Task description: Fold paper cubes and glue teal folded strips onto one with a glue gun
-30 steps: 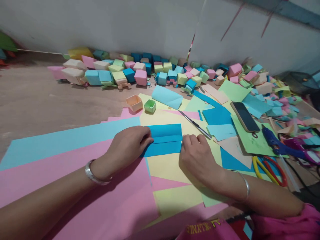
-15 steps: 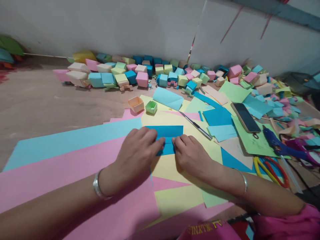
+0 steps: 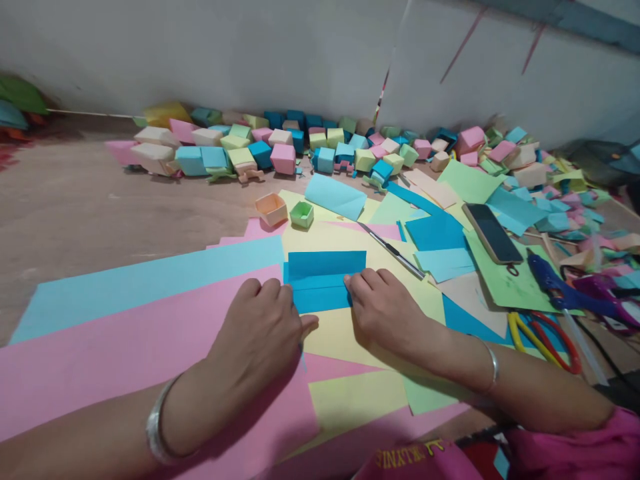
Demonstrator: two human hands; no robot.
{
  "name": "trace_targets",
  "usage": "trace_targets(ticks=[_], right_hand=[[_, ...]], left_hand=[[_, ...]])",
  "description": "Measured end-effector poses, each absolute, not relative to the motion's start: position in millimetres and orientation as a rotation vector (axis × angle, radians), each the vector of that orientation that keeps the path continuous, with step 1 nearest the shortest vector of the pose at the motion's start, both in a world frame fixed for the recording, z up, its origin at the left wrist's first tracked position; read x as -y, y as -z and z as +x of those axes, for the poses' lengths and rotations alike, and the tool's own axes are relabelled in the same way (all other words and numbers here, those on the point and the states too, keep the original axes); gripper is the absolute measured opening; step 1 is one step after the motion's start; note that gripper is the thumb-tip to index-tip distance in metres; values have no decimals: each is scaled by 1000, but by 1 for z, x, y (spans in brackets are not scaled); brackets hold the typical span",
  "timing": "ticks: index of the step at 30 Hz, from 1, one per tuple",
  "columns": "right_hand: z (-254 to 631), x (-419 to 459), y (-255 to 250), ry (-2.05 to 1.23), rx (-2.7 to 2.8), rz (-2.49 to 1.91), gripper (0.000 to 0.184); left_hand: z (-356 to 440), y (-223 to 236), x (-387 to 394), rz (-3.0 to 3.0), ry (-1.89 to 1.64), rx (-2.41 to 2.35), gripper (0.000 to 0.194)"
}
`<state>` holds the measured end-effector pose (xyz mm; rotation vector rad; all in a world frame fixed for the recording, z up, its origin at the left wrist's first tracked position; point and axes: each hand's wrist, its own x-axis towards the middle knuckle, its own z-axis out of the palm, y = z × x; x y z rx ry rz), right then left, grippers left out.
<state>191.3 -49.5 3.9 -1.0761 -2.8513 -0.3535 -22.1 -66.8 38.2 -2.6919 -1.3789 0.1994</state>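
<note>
A folded dark blue paper (image 3: 323,277) lies on yellow and pink sheets in front of me. My left hand (image 3: 260,330) rests with fingers curled at the paper's left end, knuckles up, touching its edge. My right hand (image 3: 383,310) presses with bent fingertips on the paper's right end, holding it down. Both wrists wear silver bangles.
Large pink (image 3: 130,347) and light blue (image 3: 150,277) sheets lie to the left. Two small open paper boxes (image 3: 273,208) stand behind. Several folded paper cubes (image 3: 283,157) line the wall. A craft knife (image 3: 393,250), phone (image 3: 493,233), glue gun (image 3: 560,290) and scissors (image 3: 545,333) lie to the right.
My left hand slid back from the middle of the blue paper to its left end, uncovering the fold. My right hand stayed at the right end.
</note>
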Motion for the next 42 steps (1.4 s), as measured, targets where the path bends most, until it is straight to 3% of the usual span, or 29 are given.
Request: trace_targets(ticks=[3,7,9,11,15,18,24,28,29,31,33,35,38,42], right_hand=[[192,49,-3,352,2861,-1079,17],[194,49,-2,386,2884,-1043,18],[194,50,-1,418,2877,-1023,19],[193,50,-2,459,2830,-1006,19],[195,45,-9,528,2470,-1078,21],[200,36,-16,476,2261,-1168,37],[207,24,-14,-225,2210,-1162,18],[200,29,-20,-791,1832,-1362,20],[198,32,-22,-905,1746,-1388,20],[192,40,-26,-1084,1645,-1390,17],[187,48,-28,-1253,1668,-1354,15],[185,54,-29,-1340,1810,-1256,17],[191,52,-27,-968,2026,-987,13],[202,40,-22,-8,2153,-857,37]], left_hand=[[-29,-42,54,-2595,-115,1442,43],[-40,-34,25,-2521,192,1539,32],[-44,-25,13,-2633,412,1533,47],[-47,-18,5,-2745,487,1564,49],[-47,-19,4,-2744,667,1571,25],[-46,-26,7,-2737,812,1474,11],[-44,-26,9,-2778,1132,1342,14],[-38,-27,13,-2530,1759,1744,66],[-35,-29,15,-2553,1918,1889,69],[-28,-33,22,-2734,2073,2229,52],[-22,-37,29,-2911,1989,2581,35],[-20,-40,33,-2929,1948,2789,34],[-23,-43,31,-3011,1824,2794,29],[-31,-47,23,-3407,1392,2459,20]])
